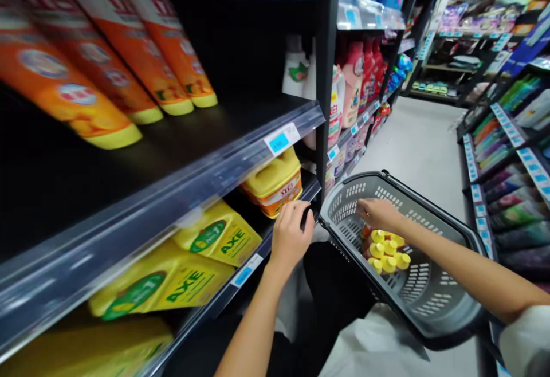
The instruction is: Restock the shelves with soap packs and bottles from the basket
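My left hand point(293, 234) is at the lower shelf's front edge, just in front of a yellow and orange jug point(281, 185). Its fingers are stretched out and hold nothing. My right hand point(380, 215) reaches down inside a grey shopping basket point(447, 302) with a black rim. The fingers of that hand are curled; what they hold, if anything, is hidden. Beside and below it, several bottles with yellow caps point(389, 248) stand close together in the basket.
Yellow AXE jugs point(206, 282) stand on the lower shelf at left. Tall orange bottles point(172, 39) stand on the shelf above, behind its protruding edge point(172, 199). Beyond a black upright are pink and red bottles point(354, 79). The aisle floor point(425, 130) runs ahead, with racks point(515, 153) along the right.
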The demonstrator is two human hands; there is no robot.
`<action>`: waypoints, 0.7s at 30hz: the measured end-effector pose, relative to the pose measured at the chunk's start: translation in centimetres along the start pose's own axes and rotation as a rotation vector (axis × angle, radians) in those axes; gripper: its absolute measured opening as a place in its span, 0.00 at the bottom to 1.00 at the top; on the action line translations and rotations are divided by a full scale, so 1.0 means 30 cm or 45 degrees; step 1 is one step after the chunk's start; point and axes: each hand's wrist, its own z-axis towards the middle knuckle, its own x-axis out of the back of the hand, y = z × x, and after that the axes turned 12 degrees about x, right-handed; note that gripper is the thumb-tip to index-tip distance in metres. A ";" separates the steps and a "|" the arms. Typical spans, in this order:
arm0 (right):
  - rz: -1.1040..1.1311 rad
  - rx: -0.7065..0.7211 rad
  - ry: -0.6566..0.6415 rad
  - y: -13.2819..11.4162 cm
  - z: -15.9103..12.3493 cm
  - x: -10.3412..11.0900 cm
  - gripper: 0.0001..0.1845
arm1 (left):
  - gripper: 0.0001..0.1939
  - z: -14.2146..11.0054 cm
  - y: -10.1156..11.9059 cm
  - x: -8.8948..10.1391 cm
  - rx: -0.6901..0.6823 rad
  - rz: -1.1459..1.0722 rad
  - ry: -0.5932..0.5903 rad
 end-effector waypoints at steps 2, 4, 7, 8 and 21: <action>0.013 -0.041 -0.165 0.011 -0.045 -0.133 0.15 | 0.09 -0.013 -0.006 -0.017 -0.035 0.054 -0.051; 0.027 -0.054 -0.264 0.009 -0.090 -0.241 0.16 | 0.09 -0.021 -0.008 -0.025 -0.076 0.096 -0.077; 0.036 -0.070 -0.367 -0.001 -0.142 -0.350 0.17 | 0.08 -0.027 -0.008 -0.032 -0.108 0.142 -0.124; 0.038 -0.074 -0.381 -0.002 -0.152 -0.375 0.18 | 0.08 -0.029 -0.008 -0.035 -0.112 0.152 -0.139; 0.088 -0.189 -0.409 -0.001 -0.213 -0.482 0.18 | 0.08 -0.056 0.004 -0.082 -0.170 0.190 -0.265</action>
